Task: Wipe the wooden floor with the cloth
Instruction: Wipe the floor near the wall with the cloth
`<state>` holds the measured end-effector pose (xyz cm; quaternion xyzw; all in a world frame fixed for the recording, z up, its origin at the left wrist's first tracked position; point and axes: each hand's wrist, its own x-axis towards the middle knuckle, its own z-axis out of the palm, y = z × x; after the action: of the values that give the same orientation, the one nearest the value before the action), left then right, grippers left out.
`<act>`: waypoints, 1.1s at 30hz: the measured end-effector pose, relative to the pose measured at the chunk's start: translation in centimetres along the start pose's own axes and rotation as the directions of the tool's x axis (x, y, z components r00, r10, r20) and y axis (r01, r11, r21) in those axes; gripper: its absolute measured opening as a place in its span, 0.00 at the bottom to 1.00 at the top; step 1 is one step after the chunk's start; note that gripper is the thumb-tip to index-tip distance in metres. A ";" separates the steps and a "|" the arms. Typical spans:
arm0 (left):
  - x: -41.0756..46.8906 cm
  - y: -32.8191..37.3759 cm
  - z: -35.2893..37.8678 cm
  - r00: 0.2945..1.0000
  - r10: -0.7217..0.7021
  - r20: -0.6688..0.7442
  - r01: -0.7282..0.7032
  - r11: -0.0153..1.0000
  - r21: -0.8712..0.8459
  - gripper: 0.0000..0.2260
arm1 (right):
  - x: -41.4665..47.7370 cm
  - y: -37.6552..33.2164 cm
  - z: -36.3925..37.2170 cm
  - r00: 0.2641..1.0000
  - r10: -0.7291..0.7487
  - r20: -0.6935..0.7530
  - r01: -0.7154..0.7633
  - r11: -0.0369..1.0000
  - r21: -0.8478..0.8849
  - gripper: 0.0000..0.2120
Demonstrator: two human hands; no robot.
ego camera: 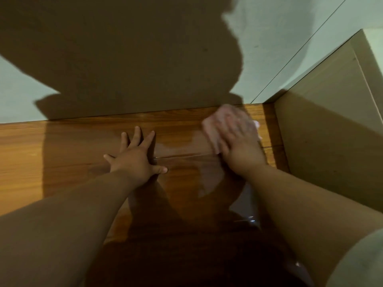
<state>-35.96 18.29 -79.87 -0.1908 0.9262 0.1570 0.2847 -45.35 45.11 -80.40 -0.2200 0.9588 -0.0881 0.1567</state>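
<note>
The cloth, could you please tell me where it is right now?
In the head view, the cloth lies right of centre on the wooden floor, under the right hand, by the wall, between the left hand and the beige cabinet.

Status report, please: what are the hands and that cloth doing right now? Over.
Left hand flat on the floor, holding nothing. Right hand pressing the pink cloth down near the wall, blurred. Beige panel close on its right.

On the floor [62,152], left hand [134,160] flat, right hand [240,146] to its right atop the cloth [213,125], wall [124,59] just behind the cloth, what may be a cabinet [321,131] at far right
</note>
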 end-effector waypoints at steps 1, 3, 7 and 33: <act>0.0 -0.2 0.1 1.000 0.008 -0.002 -0.008 1.000 0.003 0.49 | -0.5 2.3 -0.5 0.969 0.246 -0.035 -0.243 0.967 0.079 0.26; -0.1 -0.3 0.2 1.000 0.015 -0.007 -0.015 1.000 0.009 0.48 | -1.2 3.4 -1.0 0.870 0.492 0.035 -0.494 0.868 0.054 0.26; -0.7 0.3 0.0 1.000 -0.014 0.024 0.014 1.000 -0.003 0.47 | -3.1 -5.2 2.2 0.987 0.024 0.157 -0.002 0.991 -0.134 0.31; -16.1 -0.5 6.5 0.961 0.036 0.275 -0.072 0.990 0.123 0.46 | -13.4 0.4 -1.3 0.777 0.528 0.342 -0.481 0.849 -0.220 0.37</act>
<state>-20.37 24.72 -75.59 -0.1228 0.8915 0.1282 0.4168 -34.51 51.58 -75.79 0.0232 0.9351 0.0605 0.3485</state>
